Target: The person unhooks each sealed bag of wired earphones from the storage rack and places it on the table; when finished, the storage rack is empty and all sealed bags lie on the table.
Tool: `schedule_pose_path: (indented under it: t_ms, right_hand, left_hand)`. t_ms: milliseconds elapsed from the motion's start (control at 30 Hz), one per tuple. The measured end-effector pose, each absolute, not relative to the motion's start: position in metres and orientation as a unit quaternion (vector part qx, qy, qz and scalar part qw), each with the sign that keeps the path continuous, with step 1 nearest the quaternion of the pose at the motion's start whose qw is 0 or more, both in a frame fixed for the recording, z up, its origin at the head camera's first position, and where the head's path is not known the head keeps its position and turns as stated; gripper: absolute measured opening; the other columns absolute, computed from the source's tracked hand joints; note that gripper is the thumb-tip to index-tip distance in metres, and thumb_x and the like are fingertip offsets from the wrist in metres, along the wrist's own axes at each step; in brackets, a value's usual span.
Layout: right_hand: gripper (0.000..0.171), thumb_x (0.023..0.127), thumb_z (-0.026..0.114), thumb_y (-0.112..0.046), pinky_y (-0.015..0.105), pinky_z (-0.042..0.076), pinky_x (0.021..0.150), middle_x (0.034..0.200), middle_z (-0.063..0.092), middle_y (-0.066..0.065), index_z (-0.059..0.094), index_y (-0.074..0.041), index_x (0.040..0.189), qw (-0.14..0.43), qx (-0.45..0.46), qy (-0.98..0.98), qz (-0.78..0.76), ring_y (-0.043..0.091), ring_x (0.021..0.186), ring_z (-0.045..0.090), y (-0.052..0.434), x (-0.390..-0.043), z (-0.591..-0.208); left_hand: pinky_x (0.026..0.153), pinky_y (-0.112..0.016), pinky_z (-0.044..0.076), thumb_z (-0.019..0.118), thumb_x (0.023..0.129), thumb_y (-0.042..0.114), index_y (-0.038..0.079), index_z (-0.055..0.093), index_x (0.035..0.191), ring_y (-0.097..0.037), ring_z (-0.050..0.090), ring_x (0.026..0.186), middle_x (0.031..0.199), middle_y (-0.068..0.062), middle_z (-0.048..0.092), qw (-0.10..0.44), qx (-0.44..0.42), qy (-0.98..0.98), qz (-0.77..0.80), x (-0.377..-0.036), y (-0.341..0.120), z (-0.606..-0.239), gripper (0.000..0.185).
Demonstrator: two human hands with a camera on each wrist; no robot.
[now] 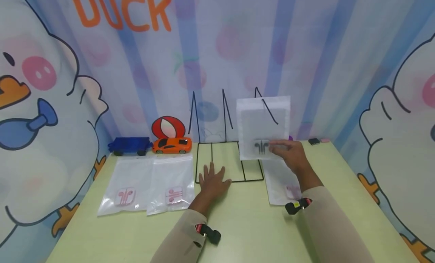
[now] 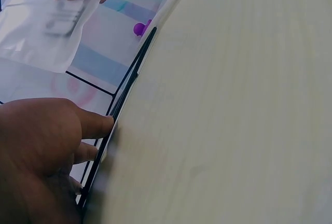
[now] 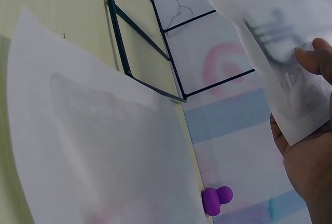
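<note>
A black wire display rack with three upright hooks stands at the table's back. From its right-hand hook a white zip bag appears to hang, the hook's end showing in front of it. Dark earphones show through the bag's lower part. My right hand pinches the bag near its lower right corner, thumb on the case in the right wrist view. With fingers spread, my left hand rests on the front wire of the rack base; in the left wrist view its fingertips touch that wire.
Two bags with pink earphones lie left of the rack. Another bag lies under my right forearm. Behind stand a blue toy trailer and an orange toy car. A purple knobbed object sits at the back edge.
</note>
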State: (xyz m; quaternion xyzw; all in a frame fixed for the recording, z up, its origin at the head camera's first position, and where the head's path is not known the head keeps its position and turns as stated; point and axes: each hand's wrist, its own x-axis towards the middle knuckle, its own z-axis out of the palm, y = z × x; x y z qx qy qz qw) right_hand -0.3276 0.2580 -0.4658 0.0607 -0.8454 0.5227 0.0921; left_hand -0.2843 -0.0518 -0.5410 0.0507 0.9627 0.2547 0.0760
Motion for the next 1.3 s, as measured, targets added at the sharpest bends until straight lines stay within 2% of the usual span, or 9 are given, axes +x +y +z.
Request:
schedule_pose_path:
  t_ms: [200,367,467,533,633,733,933,1200,1300]
  right_hand:
    - [0.033,0.094,0.085,-0.023,0.033,0.051,0.098,0.134,0.077,0.02,0.083,-0.005,0.121,0.1,0.064,-0.846,0.519,0.034,0.132,0.067,0.26,-0.32,-0.468]
    - [0.032,0.094,0.086,-0.021,0.043,0.053,0.107,0.134,0.078,0.018,0.083,-0.004,0.121,0.098,0.067,-0.841,0.529,0.034,0.136,0.066,0.265,-0.313,-0.47]
    - [0.033,0.093,0.087,-0.021,0.052,0.048,0.116,0.131,0.08,0.008,0.083,-0.004,0.12,0.091,0.068,-0.829,0.548,0.033,0.14,0.062,0.266,-0.309,-0.47]
    - [0.033,0.092,0.088,-0.022,0.053,0.045,0.119,0.125,0.08,-0.004,0.083,-0.004,0.119,0.09,0.069,-0.825,0.554,0.03,0.14,0.061,0.266,-0.307,-0.47]
    - [0.033,0.092,0.089,-0.022,0.044,0.046,0.117,0.114,0.079,-0.02,0.083,-0.004,0.119,0.093,0.071,-0.824,0.554,0.02,0.134,0.064,0.266,-0.303,-0.469]
    - [0.031,0.092,0.088,-0.021,0.029,0.049,0.108,0.11,0.077,-0.027,0.084,-0.004,0.118,0.097,0.071,-0.827,0.549,0.006,0.124,0.065,0.266,-0.297,-0.468]
    - [0.026,0.093,0.088,-0.019,0.016,0.05,0.099,0.114,0.082,-0.02,0.085,-0.006,0.116,0.104,0.081,-0.831,0.541,-0.008,0.115,0.065,0.268,-0.285,-0.464]
    - [0.021,0.093,0.087,-0.017,0.014,0.055,0.091,0.117,0.084,-0.01,0.087,-0.011,0.113,0.096,0.09,-0.823,0.552,-0.009,0.114,0.066,0.271,-0.271,-0.461]
    - [0.02,0.093,0.087,-0.014,0.015,0.056,0.09,0.117,0.085,-0.006,0.087,-0.009,0.112,0.098,0.095,-0.819,0.557,-0.01,0.113,0.066,0.272,-0.266,-0.462]
  left_hand:
    - [0.135,-0.072,0.004,0.055,0.109,0.045,0.016,0.044,0.168,-0.051,0.001,0.17,0.183,-0.025,0.009,0.071,0.051,0.963,0.256,-0.285,-0.052,-0.54,0.067]
    - [0.135,-0.071,0.002,0.053,0.11,0.047,0.017,0.042,0.17,-0.05,-0.002,0.171,0.184,-0.023,0.006,0.083,0.051,0.962,0.255,-0.285,-0.051,-0.539,0.067]
    - [0.135,-0.071,0.004,0.052,0.111,0.048,0.018,0.042,0.17,-0.05,0.0,0.171,0.184,-0.023,0.007,0.079,0.051,0.964,0.249,-0.286,-0.051,-0.539,0.066]
    - [0.135,-0.071,0.006,0.052,0.111,0.049,0.018,0.044,0.169,-0.05,0.002,0.17,0.184,-0.023,0.01,0.072,0.051,0.965,0.246,-0.286,-0.051,-0.538,0.066]
    - [0.135,-0.071,0.007,0.051,0.111,0.049,0.019,0.044,0.169,-0.05,0.002,0.171,0.184,-0.023,0.01,0.073,0.051,0.966,0.243,-0.286,-0.052,-0.538,0.066]
    - [0.135,-0.071,0.007,0.052,0.111,0.05,0.019,0.044,0.169,-0.05,0.002,0.17,0.184,-0.023,0.01,0.076,0.053,0.966,0.243,-0.285,-0.052,-0.538,0.066]
    - [0.135,-0.072,0.008,0.052,0.11,0.05,0.019,0.044,0.169,-0.051,0.003,0.17,0.184,-0.024,0.01,0.076,0.054,0.965,0.245,-0.285,-0.053,-0.538,0.067]
    - [0.135,-0.072,0.004,0.053,0.11,0.049,0.018,0.044,0.169,-0.05,0.0,0.171,0.184,-0.024,0.008,0.075,0.055,0.962,0.258,-0.288,-0.053,-0.542,0.067]
    - [0.135,-0.072,0.004,0.053,0.11,0.049,0.019,0.044,0.169,-0.05,0.0,0.171,0.184,-0.023,0.009,0.073,0.054,0.962,0.258,-0.288,-0.053,-0.544,0.067]
